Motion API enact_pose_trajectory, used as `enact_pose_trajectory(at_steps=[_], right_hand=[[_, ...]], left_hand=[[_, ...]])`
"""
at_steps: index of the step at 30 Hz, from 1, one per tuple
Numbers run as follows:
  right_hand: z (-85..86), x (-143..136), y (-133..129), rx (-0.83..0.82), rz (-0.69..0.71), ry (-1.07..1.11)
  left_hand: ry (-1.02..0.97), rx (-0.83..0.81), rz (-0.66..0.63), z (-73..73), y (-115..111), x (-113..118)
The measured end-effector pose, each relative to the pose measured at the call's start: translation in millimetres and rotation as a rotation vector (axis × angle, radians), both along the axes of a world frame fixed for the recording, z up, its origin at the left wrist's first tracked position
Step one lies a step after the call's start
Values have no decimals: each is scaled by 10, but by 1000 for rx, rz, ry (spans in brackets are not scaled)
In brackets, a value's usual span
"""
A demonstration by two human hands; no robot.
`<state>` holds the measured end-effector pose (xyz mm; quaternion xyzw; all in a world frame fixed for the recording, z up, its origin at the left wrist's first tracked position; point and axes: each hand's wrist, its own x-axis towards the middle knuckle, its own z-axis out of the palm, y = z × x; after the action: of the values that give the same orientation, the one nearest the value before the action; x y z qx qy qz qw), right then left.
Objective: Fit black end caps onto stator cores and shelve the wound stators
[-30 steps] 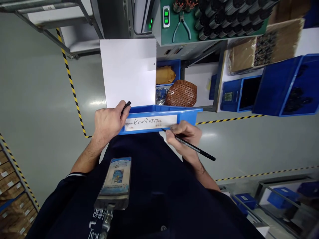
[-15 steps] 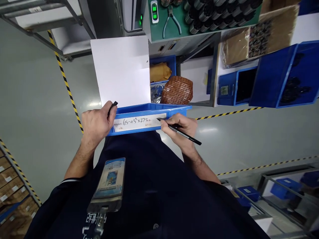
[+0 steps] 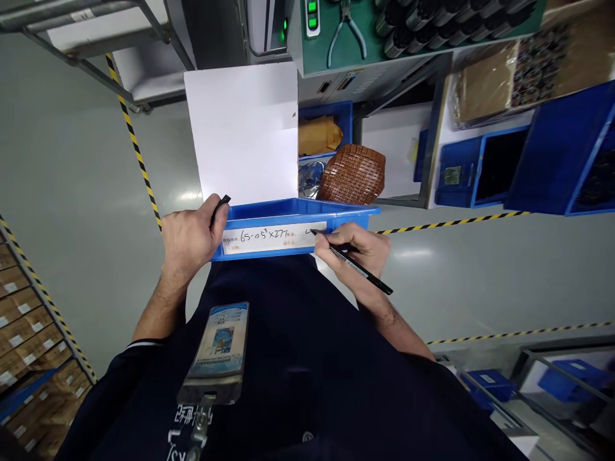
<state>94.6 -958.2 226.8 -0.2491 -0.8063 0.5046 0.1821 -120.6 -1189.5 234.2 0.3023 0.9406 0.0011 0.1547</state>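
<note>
A blue bin [image 3: 269, 255] is held against the front of my body, with a white label [image 3: 259, 244] on its near side bearing handwriting. My left hand [image 3: 192, 237] grips the bin's left end, and a black pen cap [image 3: 221, 206] pokes out between its thumb and fingers. In my right hand [image 3: 358, 256] is a black pen [image 3: 368, 274], its tip touching the label near the right end, beside a short fresh stroke.
Ahead stands a white board [image 3: 245, 134]. A brown woven seat [image 3: 354, 173] is right of it. Pliers [image 3: 346, 35] and dark cylindrical parts [image 3: 432, 25] lie on a green bench [image 3: 375, 56]. Blue bins [image 3: 461, 169] and a plastic-wrapped box [image 3: 490, 83] are at the right.
A short pen stroke has appeared near the label's right end, under the pen tip. The pen has tilted slightly. The whole view has shifted, so the bench and bins sit further right.
</note>
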Motion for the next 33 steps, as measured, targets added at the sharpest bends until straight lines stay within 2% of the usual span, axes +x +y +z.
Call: enact_pose_trajectory(at_steps=[5, 10, 18, 21, 23, 28, 30, 33], right_hand=[[10, 0, 45, -74, 78, 10], [5, -8, 39, -34, -19, -14], [50, -36, 49, -47, 37, -21], [23, -41, 30, 2, 10, 1], [-13, -40, 12, -9, -19, 0], [-101, -32, 27, -258, -163, 50], [-94, -40, 34, -310, -192, 91], [3, -93, -35, -349, -53, 151]], left_hand=[[3, -1, -10, 2, 10, -24], [14, -2, -16, -1, 22, -37], [-2, -2, -19, 15, 47, -57], [-10, 20, -34, 10, 17, -83], [-13, 71, -68, -4, -26, -105], [-3, 311, -199, -73, -154, -152], [17, 392, -243, -99, -192, -166], [22, 427, -283, -123, -221, -192]])
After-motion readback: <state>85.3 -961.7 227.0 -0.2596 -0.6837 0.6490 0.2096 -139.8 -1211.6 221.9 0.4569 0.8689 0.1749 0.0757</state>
